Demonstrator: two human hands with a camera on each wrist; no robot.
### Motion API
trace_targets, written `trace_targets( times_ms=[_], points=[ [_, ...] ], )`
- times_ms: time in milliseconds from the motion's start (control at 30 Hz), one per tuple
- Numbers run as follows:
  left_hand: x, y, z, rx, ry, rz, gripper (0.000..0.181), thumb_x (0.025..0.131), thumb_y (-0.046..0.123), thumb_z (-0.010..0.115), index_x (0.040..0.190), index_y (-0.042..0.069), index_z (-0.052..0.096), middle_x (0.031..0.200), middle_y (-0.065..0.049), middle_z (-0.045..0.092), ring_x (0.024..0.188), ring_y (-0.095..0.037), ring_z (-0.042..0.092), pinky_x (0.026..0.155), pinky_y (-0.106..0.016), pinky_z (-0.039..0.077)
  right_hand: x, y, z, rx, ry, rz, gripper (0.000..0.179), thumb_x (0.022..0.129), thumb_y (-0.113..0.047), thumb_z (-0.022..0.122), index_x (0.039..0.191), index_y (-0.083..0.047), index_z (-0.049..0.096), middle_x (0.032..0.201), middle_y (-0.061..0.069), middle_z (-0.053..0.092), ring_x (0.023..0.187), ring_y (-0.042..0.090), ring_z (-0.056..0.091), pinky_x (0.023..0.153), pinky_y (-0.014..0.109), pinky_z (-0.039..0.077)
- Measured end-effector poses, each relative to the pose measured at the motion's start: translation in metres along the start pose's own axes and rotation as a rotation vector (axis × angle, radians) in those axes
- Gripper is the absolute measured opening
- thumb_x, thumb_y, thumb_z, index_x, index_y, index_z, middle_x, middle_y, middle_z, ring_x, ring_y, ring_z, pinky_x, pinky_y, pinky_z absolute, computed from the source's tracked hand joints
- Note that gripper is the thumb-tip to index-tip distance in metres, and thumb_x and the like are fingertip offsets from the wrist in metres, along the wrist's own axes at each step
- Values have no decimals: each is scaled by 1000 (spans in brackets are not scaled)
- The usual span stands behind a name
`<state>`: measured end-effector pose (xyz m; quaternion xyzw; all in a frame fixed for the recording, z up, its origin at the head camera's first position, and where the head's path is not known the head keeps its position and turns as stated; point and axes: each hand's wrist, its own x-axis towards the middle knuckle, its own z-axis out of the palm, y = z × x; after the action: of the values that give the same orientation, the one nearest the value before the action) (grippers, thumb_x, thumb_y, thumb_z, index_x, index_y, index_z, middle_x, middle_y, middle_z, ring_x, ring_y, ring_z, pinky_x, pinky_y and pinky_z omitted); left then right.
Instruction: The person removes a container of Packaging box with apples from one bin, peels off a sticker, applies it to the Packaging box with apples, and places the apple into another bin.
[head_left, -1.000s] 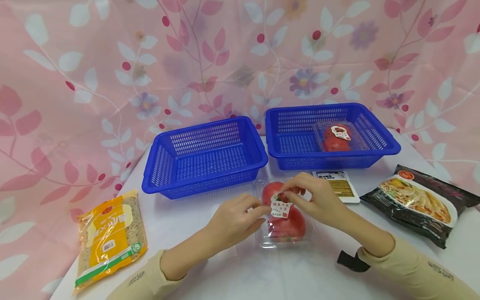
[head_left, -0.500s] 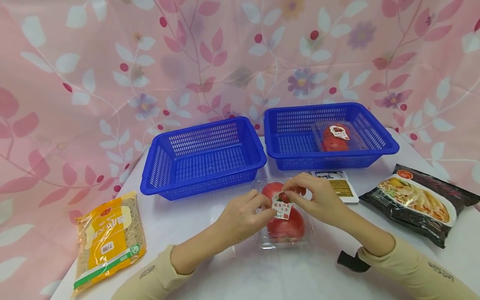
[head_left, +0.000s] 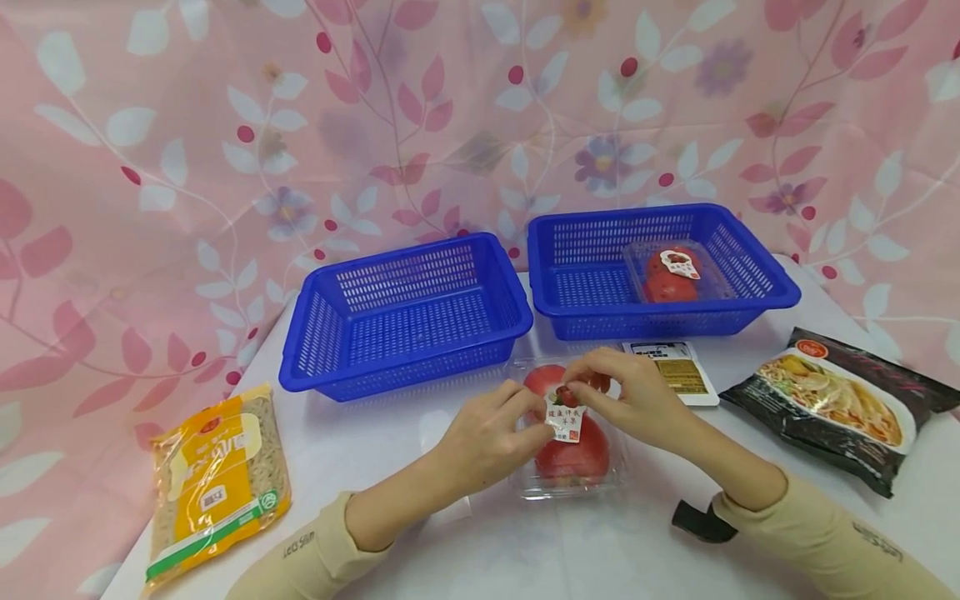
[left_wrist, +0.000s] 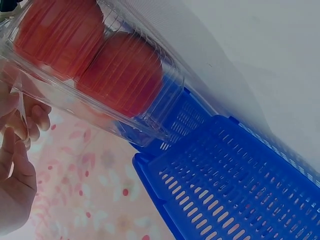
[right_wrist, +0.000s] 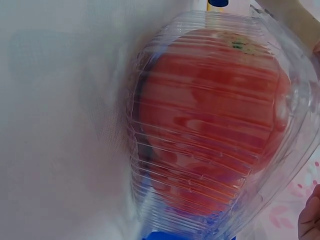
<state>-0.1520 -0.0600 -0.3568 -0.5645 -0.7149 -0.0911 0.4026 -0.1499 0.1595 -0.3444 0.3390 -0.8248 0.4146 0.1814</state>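
Observation:
A clear plastic box (head_left: 534,483) with two red fruits (head_left: 572,454) lies on the white table. On top of it is a white paper label (head_left: 563,417) with writing and a small picture. My left hand (head_left: 491,433) pinches the label's left edge between thumb and finger. With thumb and forefinger, my right hand (head_left: 630,400) pinches the label's upper right part. In the left wrist view, fingers hold the label (left_wrist: 21,102) beside the ribbed wall of the box. The right wrist view is mostly filled by the box and a red fruit (right_wrist: 210,105).
Behind stand two blue baskets; the left basket (head_left: 408,367) is bare inside, the right basket (head_left: 663,310) holds another boxed pair of red fruits (head_left: 671,287). A white-and-gold packet (head_left: 682,375) and black noodle bag (head_left: 847,400) lie right. A yellow bag (head_left: 217,483) lies left.
My left hand has moved a little right, its fingertips closing on the label's left edge. My right hand keeps its pinch on the label; the box stays in place.

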Motion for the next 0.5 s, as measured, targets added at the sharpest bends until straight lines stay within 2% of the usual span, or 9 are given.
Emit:
trace_targets(
  times_ms=[233, 500],
  points=[
    [1, -1, 2, 13, -20, -5, 16, 79, 3, 60, 77, 17, 66, 87, -1, 57, 80, -16, 52, 60, -16, 44, 5, 6, 4, -59, 4, 4, 19, 78, 1, 69, 88, -15, 66, 78, -12, 58, 68, 5, 49, 55, 24, 45],
    [0, 0, 6, 3, -18, -22, 14, 74, 4, 66, 76, 18, 68, 86, -1, 57, 80, -16, 52, 61, -17, 46, 9, 18, 7, -108, -7, -23, 16, 77, 0, 69, 85, -13, 66, 75, -11, 57, 64, 4, 48, 52, 26, 44]
  ],
)
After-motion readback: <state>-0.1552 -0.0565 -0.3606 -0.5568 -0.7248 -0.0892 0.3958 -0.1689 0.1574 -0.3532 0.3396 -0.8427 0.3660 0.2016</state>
